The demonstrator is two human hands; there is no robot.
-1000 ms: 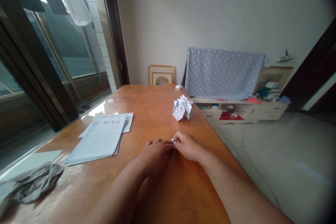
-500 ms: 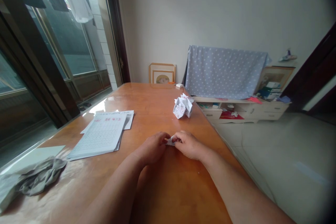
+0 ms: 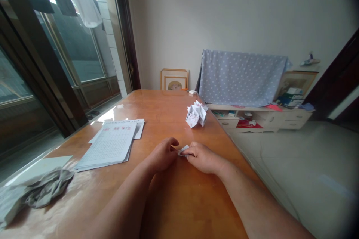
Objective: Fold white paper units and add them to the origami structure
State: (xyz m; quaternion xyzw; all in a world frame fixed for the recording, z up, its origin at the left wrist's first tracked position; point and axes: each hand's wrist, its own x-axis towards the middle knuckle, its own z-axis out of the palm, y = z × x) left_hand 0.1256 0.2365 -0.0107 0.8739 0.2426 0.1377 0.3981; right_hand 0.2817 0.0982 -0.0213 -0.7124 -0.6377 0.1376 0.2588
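A small piece of folded white paper (image 3: 183, 150) lies low over the wooden table (image 3: 168, 201) between my hands. My right hand (image 3: 203, 157) pinches its right side, fingers bent over it and thumb below. At the paper's left corner is my left hand (image 3: 164, 155), with its index finger raised and bent, apart from the thumb. Its lower fingertip is close to the corner; whether it touches is hard to see. Beyond my hands stands a cluster of folded paper pieces (image 3: 196, 114), white with reddish print.
On the left lie a stack of lined, written sheets (image 3: 105, 145), a pale green sheet (image 3: 42, 168) and a crumpled grey cloth (image 3: 47, 188). A small white box (image 3: 192, 92) sits at the far edge. Beyond the table's right side is a low white cabinet (image 3: 269, 117).
My left index finger has lifted off the folded paper and moved slightly left, so more of the paper shows. My right hand still pinches it. The view has shifted slightly.
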